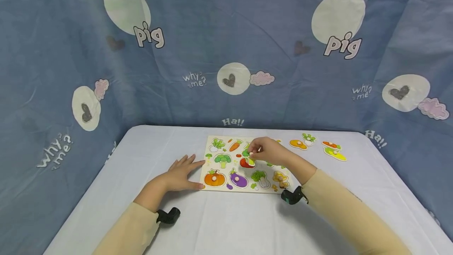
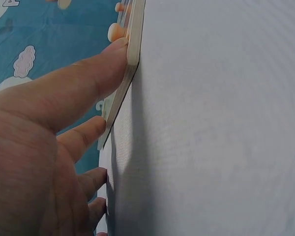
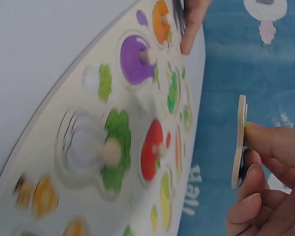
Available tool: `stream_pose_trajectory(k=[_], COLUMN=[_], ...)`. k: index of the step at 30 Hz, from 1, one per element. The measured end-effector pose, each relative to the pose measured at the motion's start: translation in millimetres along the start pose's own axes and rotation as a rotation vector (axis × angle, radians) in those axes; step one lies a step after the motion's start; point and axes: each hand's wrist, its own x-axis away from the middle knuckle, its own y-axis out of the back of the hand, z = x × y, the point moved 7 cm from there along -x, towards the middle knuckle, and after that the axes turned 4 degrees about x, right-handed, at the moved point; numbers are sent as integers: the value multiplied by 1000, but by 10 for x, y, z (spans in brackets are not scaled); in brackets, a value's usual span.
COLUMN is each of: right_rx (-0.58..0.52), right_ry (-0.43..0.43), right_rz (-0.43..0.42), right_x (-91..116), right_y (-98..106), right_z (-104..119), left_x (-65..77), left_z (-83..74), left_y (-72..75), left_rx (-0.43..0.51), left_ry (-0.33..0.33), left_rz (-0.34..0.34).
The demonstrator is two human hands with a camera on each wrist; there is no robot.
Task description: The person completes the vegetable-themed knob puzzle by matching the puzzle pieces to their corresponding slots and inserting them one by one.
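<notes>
A vegetable peg puzzle board (image 1: 231,187) lies flat on the table. Above its middle, my right hand (image 1: 269,150) pinches a wooden puzzle piece (image 3: 239,142) between thumb and fingers. That piece is seen edge-on in the right wrist view; a yellow-green part shows in the head view, while its full picture is hidden. My left hand (image 1: 180,174) lies with fingers spread at the board's left side, thumb and index finger touching the edge. Knobbed pieces sit in the board: a pumpkin (image 1: 214,178), an eggplant (image 1: 238,180), a tomato (image 3: 151,152) and a leafy cabbage (image 3: 118,167).
Right of the board lie loose pieces: an orange-yellow one (image 1: 298,144), a white radish (image 1: 309,139), a carrot (image 1: 331,145) and a yellow-green one (image 1: 335,154). A white cloth covers the table (image 1: 233,223). Blue printed fabric (image 1: 198,50) hangs behind.
</notes>
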Motion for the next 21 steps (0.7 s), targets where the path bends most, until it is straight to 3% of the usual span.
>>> stream_pose_trajectory(k=[12,21], right_rx=[-19,12], right_ry=[-2,16], right_rz=[30,41], right_x=[-492,-683], right_y=[-415,-610], right_z=[171,189], left_x=[19,-3], left_z=[-33,-12], left_y=[21,2], left_rx=[6,0], left_ry=[-2,-1], left_rz=[-6,-2])
